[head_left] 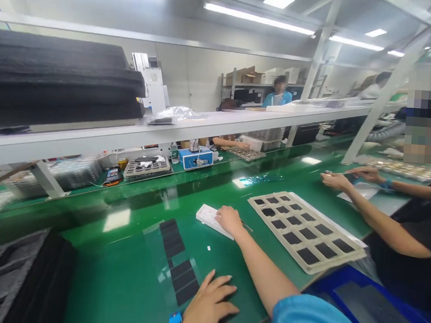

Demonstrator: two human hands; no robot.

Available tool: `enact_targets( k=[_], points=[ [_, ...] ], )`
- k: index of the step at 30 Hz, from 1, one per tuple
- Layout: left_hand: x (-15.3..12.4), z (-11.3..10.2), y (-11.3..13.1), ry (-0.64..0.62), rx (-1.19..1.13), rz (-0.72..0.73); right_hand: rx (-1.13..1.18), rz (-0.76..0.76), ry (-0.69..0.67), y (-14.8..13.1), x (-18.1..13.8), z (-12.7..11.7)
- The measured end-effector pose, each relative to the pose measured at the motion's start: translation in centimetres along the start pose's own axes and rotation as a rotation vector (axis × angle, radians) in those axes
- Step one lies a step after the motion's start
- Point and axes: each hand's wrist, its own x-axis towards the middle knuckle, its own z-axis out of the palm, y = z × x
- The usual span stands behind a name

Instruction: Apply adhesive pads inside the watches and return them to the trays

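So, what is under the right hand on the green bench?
A flat white piece lies under the right hand; the part beneath the palm is hidden.

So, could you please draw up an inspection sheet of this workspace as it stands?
surface: glossy green mat.
job's things: white board under the right hand; dark strips by the left hand; beige tray of black squares.
clutter: black foam case; blue bin.
grippers: right hand resting on the board; left hand open on the mat.
cables: thin white cable beyond the shelf.
surroundings: white shelf; co-worker's hand at right; other people farther back.
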Motion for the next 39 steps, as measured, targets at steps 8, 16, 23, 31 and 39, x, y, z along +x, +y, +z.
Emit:
enact_targets(
  k=[8,16,23,31,39],
  points=[
    [1.3,-3.0,-3.7,0.584,0.046,-0.363,-0.009,0.007,-0.038,-0.4,0.2,0.3],
    [0.4,-1.1,-5.5,0.8,0.03,-0.392,-0.017,0.009,-0.025,0.0,0.2,0.3],
    [0.5,-1.0,-4.4,0.676,0.084,-0.251,-0.074,-0.003,-0.009,0.2,-0.1,0.1],
    [0.8,-3.4,-3.2,0.494,-0.022,-0.488,-0.054,-0.003,-0.032,0.2,-0.1,0.0],
    [0.8,-4.1,-3.5,0.581,-0.283,-0.856,-0.04,0.042,-0.025,0.7,-0.1,-0.2]
  ],
)
